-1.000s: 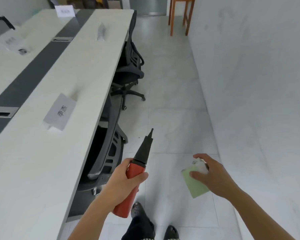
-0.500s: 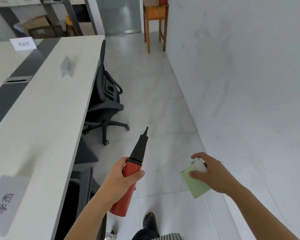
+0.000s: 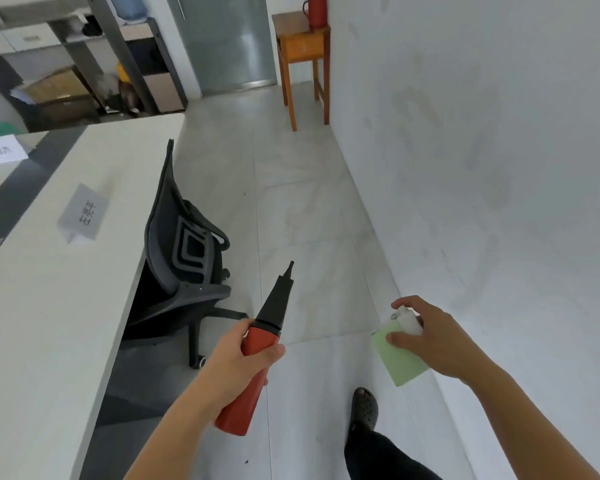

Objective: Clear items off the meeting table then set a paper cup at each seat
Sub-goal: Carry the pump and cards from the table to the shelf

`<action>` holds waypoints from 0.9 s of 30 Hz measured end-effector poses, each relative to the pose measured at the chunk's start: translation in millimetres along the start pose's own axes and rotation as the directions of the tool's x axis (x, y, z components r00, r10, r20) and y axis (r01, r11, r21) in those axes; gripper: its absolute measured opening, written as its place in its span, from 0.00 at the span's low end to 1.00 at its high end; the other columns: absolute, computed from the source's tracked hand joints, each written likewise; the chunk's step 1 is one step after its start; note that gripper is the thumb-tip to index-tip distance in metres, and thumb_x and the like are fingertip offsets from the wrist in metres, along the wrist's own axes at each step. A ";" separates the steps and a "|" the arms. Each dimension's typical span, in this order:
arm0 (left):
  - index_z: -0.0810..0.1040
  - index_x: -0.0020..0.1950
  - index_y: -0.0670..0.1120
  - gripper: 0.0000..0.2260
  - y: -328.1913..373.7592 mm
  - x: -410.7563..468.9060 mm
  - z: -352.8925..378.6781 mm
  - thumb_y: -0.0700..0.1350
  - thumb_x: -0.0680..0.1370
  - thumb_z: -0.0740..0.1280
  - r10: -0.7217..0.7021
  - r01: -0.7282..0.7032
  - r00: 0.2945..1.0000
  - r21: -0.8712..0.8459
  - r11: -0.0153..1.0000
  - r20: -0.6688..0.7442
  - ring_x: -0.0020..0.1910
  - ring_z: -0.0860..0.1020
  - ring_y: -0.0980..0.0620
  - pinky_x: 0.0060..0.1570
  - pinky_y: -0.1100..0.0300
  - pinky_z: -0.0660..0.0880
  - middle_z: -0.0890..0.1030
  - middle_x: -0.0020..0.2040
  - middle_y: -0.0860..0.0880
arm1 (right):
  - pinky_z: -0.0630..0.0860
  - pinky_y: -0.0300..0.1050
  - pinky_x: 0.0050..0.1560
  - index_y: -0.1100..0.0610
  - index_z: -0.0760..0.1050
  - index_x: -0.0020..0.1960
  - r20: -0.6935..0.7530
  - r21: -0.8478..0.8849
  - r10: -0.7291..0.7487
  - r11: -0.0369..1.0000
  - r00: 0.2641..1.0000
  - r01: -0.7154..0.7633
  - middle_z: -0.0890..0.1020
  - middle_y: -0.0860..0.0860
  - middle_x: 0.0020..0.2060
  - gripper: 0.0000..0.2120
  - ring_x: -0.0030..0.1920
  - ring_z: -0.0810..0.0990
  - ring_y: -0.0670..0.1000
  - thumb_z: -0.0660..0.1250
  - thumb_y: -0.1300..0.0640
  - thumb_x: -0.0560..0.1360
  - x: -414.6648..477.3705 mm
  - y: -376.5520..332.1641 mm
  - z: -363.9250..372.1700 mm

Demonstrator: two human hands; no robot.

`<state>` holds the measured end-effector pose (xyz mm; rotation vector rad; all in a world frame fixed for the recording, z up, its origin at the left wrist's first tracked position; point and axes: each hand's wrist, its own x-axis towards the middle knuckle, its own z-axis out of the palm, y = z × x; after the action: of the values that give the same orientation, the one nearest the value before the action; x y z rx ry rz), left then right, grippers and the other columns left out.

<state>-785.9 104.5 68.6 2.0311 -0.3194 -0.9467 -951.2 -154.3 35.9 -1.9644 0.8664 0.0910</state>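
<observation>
My left hand (image 3: 238,358) is shut around a red hand pump (image 3: 253,368) with a long black pointed nozzle aimed up and forward. My right hand (image 3: 430,337) grips a pale green pad (image 3: 397,362) together with a small white object (image 3: 407,320) pressed against its top. Both hands hang over the tiled aisle, to the right of the long pale meeting table (image 3: 42,306). On the table lie a grey name card (image 3: 82,214) and a white name card (image 3: 0,150) farther back. No paper cup is in view.
A black office chair (image 3: 181,251) is pushed against the table's right edge. A white wall (image 3: 482,168) bounds the aisle on the right. A wooden stand (image 3: 303,60) with a red flask (image 3: 316,10) stands at the far end, by shelves and boxes (image 3: 56,88).
I have walked forward along the aisle: the table's far end, the chair and the wooden stand are nearer. Both hands keep the same hold on their objects.
</observation>
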 end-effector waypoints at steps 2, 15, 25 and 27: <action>0.74 0.56 0.52 0.14 36.9 49.2 1.5 0.47 0.73 0.74 -0.013 0.013 1.000 -0.016 1.000 -0.011 0.34 0.81 0.49 0.37 0.57 0.81 0.82 0.47 0.42 | 0.75 0.40 0.37 0.44 0.72 0.60 0.021 -0.016 -0.005 1.000 1.000 0.005 0.80 0.45 0.45 0.21 0.43 0.80 0.51 0.73 0.53 0.70 59.1 -15.2 -29.2; 0.74 0.56 0.53 0.14 172.0 289.7 -43.5 0.47 0.73 0.74 -0.071 0.058 0.990 -0.109 0.992 -0.121 0.36 0.83 0.47 0.37 0.55 0.81 0.83 0.46 0.43 | 0.79 0.48 0.44 0.43 0.72 0.59 0.138 -0.080 -0.091 0.991 0.986 0.103 0.79 0.45 0.49 0.20 0.46 0.81 0.51 0.74 0.53 0.70 350.6 -121.2 -137.5; 0.73 0.56 0.55 0.15 310.4 539.6 -138.0 0.48 0.73 0.74 0.026 -0.045 0.991 -0.140 0.989 -0.131 0.38 0.83 0.46 0.41 0.52 0.83 0.83 0.47 0.45 | 0.81 0.52 0.47 0.39 0.72 0.55 0.093 -0.052 -0.092 0.994 0.991 0.097 0.80 0.45 0.50 0.19 0.47 0.81 0.50 0.75 0.51 0.69 586.7 -227.7 -192.4; 0.73 0.54 0.55 0.13 337.1 577.2 -155.4 0.48 0.74 0.73 0.031 -0.048 0.992 -0.136 0.990 -0.119 0.37 0.83 0.47 0.40 0.54 0.83 0.82 0.47 0.45 | 0.81 0.51 0.47 0.40 0.72 0.56 0.094 -0.067 -0.093 0.993 0.991 0.100 0.81 0.45 0.50 0.19 0.47 0.81 0.50 0.75 0.51 0.69 630.5 -248.9 -201.3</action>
<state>-241.9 -313.0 96.3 1.9359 -0.2232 -0.7999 -386.2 -577.4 78.7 -2.0490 0.7166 0.1558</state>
